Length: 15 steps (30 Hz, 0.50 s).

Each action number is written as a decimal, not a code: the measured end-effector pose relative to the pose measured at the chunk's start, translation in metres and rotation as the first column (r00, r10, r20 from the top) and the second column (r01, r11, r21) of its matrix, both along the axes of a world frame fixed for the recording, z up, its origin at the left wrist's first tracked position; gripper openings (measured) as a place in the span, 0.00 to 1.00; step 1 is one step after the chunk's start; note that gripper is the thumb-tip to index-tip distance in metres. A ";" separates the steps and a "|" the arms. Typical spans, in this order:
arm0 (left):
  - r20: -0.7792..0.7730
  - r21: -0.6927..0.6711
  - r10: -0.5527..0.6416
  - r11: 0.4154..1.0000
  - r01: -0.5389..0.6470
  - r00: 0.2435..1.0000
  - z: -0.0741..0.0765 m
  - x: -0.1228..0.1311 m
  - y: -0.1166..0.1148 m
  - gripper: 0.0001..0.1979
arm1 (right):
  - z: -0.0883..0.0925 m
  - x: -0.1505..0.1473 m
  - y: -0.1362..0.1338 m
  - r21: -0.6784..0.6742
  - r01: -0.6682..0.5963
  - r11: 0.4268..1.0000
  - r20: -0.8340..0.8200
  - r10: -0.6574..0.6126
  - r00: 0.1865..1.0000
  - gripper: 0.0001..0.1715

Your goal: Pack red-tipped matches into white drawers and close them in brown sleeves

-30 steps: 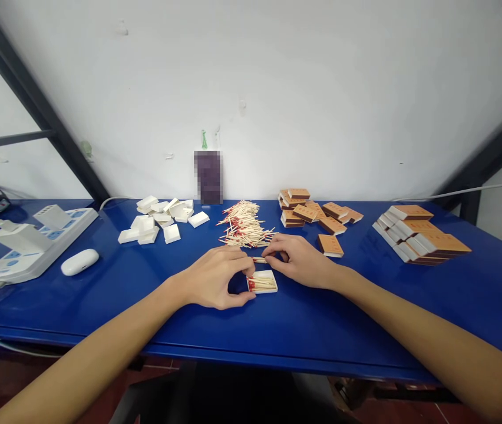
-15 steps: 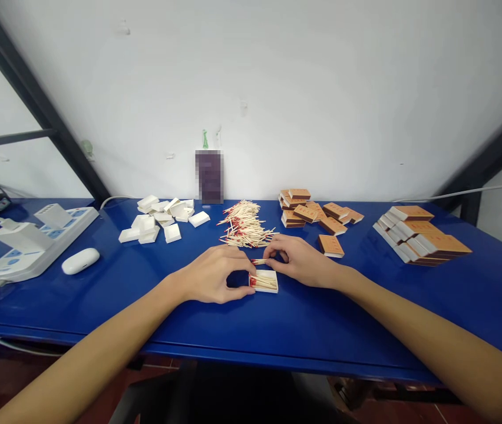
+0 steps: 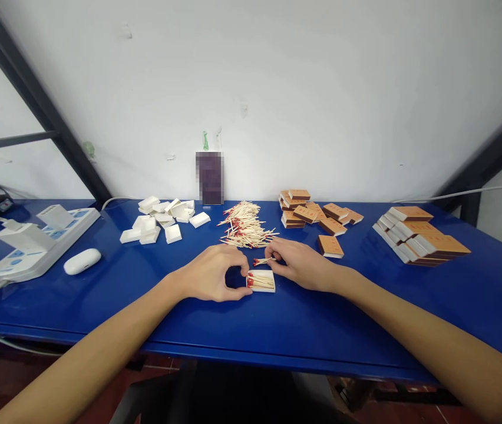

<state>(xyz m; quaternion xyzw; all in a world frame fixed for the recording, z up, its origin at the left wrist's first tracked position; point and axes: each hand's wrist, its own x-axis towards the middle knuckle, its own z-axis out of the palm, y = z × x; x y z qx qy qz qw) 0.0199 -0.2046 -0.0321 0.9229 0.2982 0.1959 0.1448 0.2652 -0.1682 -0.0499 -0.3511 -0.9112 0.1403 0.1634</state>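
A small white matchbox tray [image 3: 261, 281] with several red-tipped matches in it lies on the blue table [image 3: 277, 318]. My left hand [image 3: 213, 273] curls round the tray's left end, thumb and fingers pinching it. My right hand [image 3: 297, 263] pinches a few matches [image 3: 263, 260] just above the tray's far edge, red tips pointing left. A loose pile of matches [image 3: 244, 225] lies just behind both hands.
Empty white trays [image 3: 159, 218] are scattered at the back left. Orange matchbox sleeves [image 3: 315, 217] are heaped at the back right, and filled boxes [image 3: 421, 239] are stacked further right. A power strip [image 3: 34, 242] and a white earbud case [image 3: 82, 261] lie at the left.
The pinched matches have come down closer to the tray. The left hand has drawn the tray slightly towards itself.
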 end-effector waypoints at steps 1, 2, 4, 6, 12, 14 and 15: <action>0.006 -0.002 -0.002 1.000 0.002 1.000 0.000 0.000 0.000 0.11 | 0.000 0.000 0.000 0.004 0.006 1.000 -0.009 -0.006 1.000 0.06; 0.010 -0.001 -0.006 1.000 0.006 1.000 0.000 0.000 0.000 0.10 | 0.001 0.000 0.000 0.005 0.015 1.000 -0.021 -0.015 1.000 0.05; 0.013 0.001 -0.013 1.000 0.013 1.000 0.001 0.000 0.000 0.10 | 0.004 0.001 0.000 -0.003 0.032 0.999 -0.058 -0.032 0.998 0.06; 0.004 -0.002 -0.017 1.000 0.017 1.000 0.002 0.000 0.000 0.10 | 0.009 0.001 -0.001 -0.030 0.031 0.999 -0.103 -0.034 0.994 0.07; -0.044 0.003 -0.037 0.999 0.037 0.998 0.003 0.000 -0.001 0.09 | 0.022 -0.003 -0.014 -0.174 -0.070 0.982 -0.148 0.044 0.988 0.08; -0.061 0.016 -0.035 0.999 0.036 0.998 0.003 0.000 -0.001 0.10 | 0.022 -0.006 -0.018 -0.191 -0.085 0.978 -0.125 0.062 0.990 0.07; -0.069 0.020 -0.031 0.999 0.032 0.997 0.003 0.000 -0.001 0.10 | 0.022 -0.007 -0.020 -0.195 -0.088 0.977 -0.114 0.067 0.991 0.06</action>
